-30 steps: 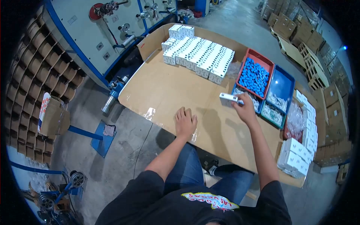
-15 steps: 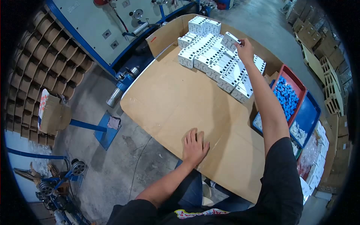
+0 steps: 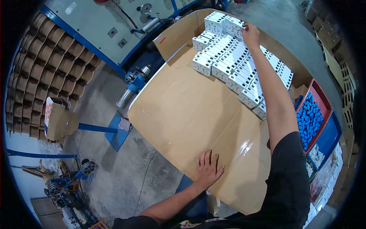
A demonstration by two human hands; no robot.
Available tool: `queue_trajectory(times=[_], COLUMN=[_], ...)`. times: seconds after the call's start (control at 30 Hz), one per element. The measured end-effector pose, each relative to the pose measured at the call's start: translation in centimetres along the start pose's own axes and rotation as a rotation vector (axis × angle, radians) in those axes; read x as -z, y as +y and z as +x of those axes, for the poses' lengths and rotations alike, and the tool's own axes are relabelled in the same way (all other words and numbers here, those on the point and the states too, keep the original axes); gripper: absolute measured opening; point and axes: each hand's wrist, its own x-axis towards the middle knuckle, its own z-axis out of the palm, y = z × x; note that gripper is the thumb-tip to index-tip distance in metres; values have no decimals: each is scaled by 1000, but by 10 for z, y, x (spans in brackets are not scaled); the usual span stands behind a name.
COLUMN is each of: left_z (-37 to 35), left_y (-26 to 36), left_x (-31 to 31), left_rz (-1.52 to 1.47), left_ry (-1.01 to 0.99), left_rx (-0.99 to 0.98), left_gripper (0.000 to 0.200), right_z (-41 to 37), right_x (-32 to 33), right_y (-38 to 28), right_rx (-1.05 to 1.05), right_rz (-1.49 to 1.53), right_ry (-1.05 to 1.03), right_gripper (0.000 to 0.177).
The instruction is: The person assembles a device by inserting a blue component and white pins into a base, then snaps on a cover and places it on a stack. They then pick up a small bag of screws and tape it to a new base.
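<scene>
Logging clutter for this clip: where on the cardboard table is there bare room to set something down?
Bare cardboard runs from the white boxes to the left hand at the near edge. Crowded: far end, where the right hand touches the boxes, and trays at right.

The right arm (image 3: 272, 99) is stretched far forward and fully straight, the right hand (image 3: 250, 36) palm down with its fingertips pinched together. The left hand (image 3: 207, 170) lies flat close in, fingers spread.
</scene>
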Motion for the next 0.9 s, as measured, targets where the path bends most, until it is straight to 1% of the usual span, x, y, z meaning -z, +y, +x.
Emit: queue_trajectory(times=[0.07,0.3,0.5,0.6,0.67,0.7,0.73,0.8,0.87,0.9], left_z=[0,2,1,2,2,2,2,0,0,1], left_y=[0,0,-1,1,2,3,3,4,5,4], left_x=[-1,3,1,6,8,8,9,8,9,11], left_rz=[-10,-30,-32,-13,-6,-14,-18,-10,-33,-41], left_ry=[4,-18,10,9,27,31,36,30,35,37], left_rx=[1,2,-3,-3,-1,-1,-8,-1,-8,-13], left_gripper=[58,56,55,54,54,54,54,55,55,56], right_z=[1,1,3,11,2,-5,-13,-35,-69,-93], right_x=[-9,-15,-22,-24,-25,-25,-19,-4,15,33], right_y=[4,-6,-12,-11,-11,-12,-15,-21,-24,-33], right_rx=[-6,0,-41,-65,-104,-46,-42,-67,-52,-115], right_rz=[-45,-44,-69,-56,1,-36,-40,-30,11,90], right_ry=[10,-19,5,-15,14,115,122,80,61,39], right_gripper=[29,29,35,38,39,39,39,40,37,36])
